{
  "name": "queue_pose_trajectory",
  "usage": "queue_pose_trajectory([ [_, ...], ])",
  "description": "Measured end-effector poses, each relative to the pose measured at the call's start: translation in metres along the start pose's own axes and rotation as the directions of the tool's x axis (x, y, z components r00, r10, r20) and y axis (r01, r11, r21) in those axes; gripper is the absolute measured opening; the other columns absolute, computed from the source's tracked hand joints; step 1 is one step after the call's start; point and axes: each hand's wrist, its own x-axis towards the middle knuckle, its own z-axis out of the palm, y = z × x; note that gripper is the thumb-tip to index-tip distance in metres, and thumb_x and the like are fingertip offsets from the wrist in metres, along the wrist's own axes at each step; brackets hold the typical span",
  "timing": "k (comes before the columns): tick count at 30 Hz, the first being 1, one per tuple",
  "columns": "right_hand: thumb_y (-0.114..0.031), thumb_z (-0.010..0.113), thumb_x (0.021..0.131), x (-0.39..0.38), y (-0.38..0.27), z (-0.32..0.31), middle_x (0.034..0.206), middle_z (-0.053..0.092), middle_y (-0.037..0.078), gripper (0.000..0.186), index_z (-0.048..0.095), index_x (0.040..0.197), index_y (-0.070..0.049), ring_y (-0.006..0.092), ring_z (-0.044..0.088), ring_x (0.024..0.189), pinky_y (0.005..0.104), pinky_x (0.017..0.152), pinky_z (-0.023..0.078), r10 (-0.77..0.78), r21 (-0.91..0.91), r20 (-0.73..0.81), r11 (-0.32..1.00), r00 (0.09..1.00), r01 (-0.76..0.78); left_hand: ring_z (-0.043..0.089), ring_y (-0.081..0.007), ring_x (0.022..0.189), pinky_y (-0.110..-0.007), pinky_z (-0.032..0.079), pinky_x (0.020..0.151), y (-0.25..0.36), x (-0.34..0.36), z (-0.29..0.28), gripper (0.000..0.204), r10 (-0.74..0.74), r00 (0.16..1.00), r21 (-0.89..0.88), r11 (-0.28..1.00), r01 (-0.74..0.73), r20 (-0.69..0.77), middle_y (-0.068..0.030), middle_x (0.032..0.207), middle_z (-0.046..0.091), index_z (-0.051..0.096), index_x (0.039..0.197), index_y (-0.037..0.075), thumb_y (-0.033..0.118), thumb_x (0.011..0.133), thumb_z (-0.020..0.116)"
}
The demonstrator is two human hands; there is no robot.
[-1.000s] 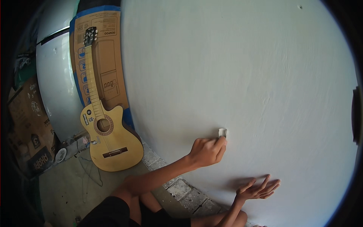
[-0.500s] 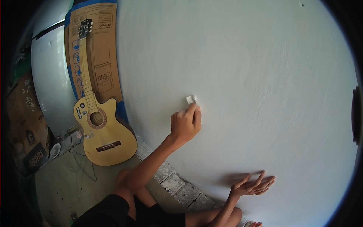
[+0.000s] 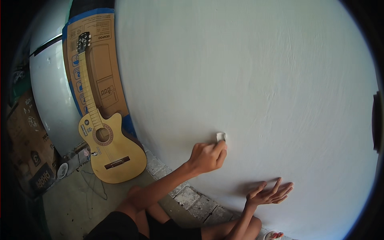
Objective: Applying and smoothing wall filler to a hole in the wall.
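Observation:
My left hand (image 3: 208, 156) is closed in a pinch around a small folded white piece (image 3: 221, 137), perhaps paper or cloth. It is held against the pale painted wall (image 3: 260, 100), and most of it is hidden by the fingers. Lower and to the right, my right hand (image 3: 270, 194) rests on the same wall with its fingers spread, holding nothing.
An acoustic guitar (image 3: 118, 158) leans against a brown and blue carton (image 3: 105, 60) on the left, beside a silver fridge-like door (image 3: 54, 96). Worn tiles (image 3: 187, 197) run along the wall's foot. A white container (image 3: 273, 235) with something red stands at the bottom edge.
My left hand has slid down the wall and a little to the right with the white piece. My right hand stays in place. The view has shifted slightly.

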Motion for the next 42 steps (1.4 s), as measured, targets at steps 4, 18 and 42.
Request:
queue_pose_trajectory([
  [4, -0.032, 0.043, 0.093, 0.0, 0.0, -0.002, 0.149, 0.031, 0.023, 0.049, 0.045, 0.136, -0.008, 0.0344, 0.027, 0.14, 0.0471, 0.113, 0.009, 0.023, -0.016, 0.016, 1.0, 1.0, -0.023, 0.053, -0.0214, 0.037, -0.032, 0.042, 0.038, -0.034, 0.012, -0.01, 0.012, -0.186, 0.965, 0.044, 0.979, 0.197, -0.182, -0.0075, 0.048, 0.053, 0.057, 0.075, 0.006, 0.005, 0.086, 0.053],
  [18, -0.031, 0.042, 0.093, 0.0, -0.004, -0.002, 0.15, 0.03, 0.022, 0.048, 0.046, 0.136, -0.008, 0.0348, 0.027, 0.14, 0.0474, 0.113, 0.009, 0.007, 0.014, 0.005, 1.0, 1.0, -0.007, 0.059, -0.0266, 0.044, -0.036, 0.045, 0.041, -0.029, 0.002, -0.01, 0.011, -0.257, 0.951, 0.065, 0.96, 0.271, -0.171, -0.01, 0.053, 0.058, 0.058, 0.078, 0.008, 0.013, 0.087, 0.054],
  [42, -0.031, 0.043, 0.093, 0.0, -0.001, -0.002, 0.149, 0.031, 0.022, 0.05, 0.045, 0.137, -0.008, 0.0346, 0.027, 0.14, 0.047, 0.114, 0.009, 0.009, -0.003, 0.015, 1.0, 1.0, -0.009, 0.058, -0.029, 0.043, -0.037, 0.046, 0.042, 0.003, -0.007, -0.003, 0.013, -0.147, 0.989, -0.019, 0.989, 0.147, -0.001, -0.0107, 0.05, 0.056, 0.059, 0.076, 0.006, 0.013, 0.086, 0.056],
])
